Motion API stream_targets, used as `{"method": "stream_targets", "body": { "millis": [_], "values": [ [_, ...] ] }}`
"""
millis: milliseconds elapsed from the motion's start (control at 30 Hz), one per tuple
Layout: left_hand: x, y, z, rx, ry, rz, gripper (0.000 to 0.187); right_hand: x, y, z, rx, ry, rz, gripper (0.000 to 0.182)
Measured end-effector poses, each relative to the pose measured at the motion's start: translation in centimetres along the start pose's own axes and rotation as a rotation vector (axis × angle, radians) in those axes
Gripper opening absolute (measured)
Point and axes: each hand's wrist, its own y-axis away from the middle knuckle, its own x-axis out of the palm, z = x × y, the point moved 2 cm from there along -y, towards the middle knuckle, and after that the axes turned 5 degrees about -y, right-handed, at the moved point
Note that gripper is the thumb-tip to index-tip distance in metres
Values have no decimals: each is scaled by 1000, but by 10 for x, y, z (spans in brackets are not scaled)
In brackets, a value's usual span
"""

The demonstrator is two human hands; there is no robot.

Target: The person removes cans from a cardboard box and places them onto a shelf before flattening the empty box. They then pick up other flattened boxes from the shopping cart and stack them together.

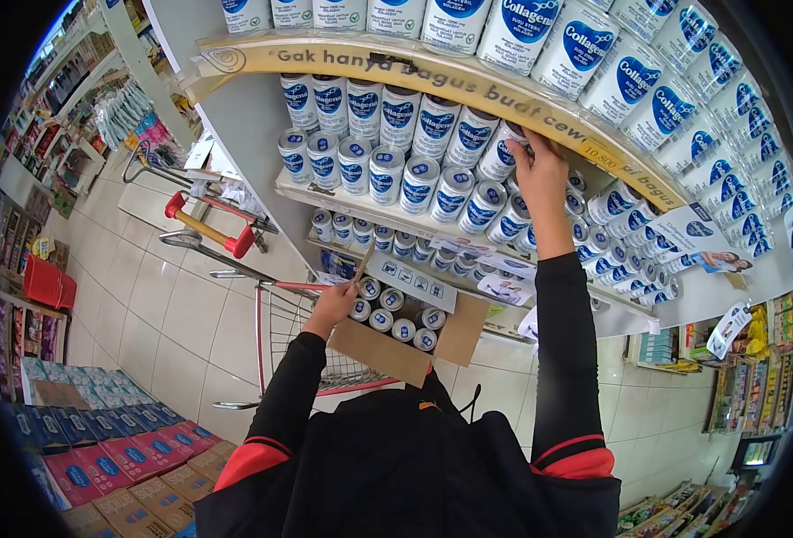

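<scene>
My right hand reaches up to the shelf, its fingers closed round the top of a white-and-blue can in the stacked upper row. Below and to the left, my left hand grips a flap at the left side of an open cardboard box. Several upright cans stand inside that box, their silver lids facing up. Rows of matching cans fill the shelf in front of me, some stacked two high.
A shopping cart stands beneath and beside the box. A yellow shelf strip curves across above my right hand. Another cart with a red-and-yellow handle is at left. Stacked cartons lie lower left on the tiled floor.
</scene>
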Motion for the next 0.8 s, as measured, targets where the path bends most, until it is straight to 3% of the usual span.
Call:
{"method": "stream_targets", "body": {
  "millis": [333, 400, 433, 700, 800],
  "values": [
    [2, -1, 0, -9, 14, 13, 41, 6, 3, 4, -42, 78, -88, 32],
    [3, -2, 2, -3, 0, 11, 41, 6, 3, 7, -128, 176, -145, 33],
    [4, -3, 3, 3, -8, 4, 41, 7, 4, 8, -37, 125, -113, 33],
    [4, -5, 2, -3, -19, 27, 42, 1, 3, 0, -1, -12, -128, 28],
    [6, -8, 6, 0, -19, 19, 42, -4, 1, -2, 159, -108, 3, 25]
  ]
}}
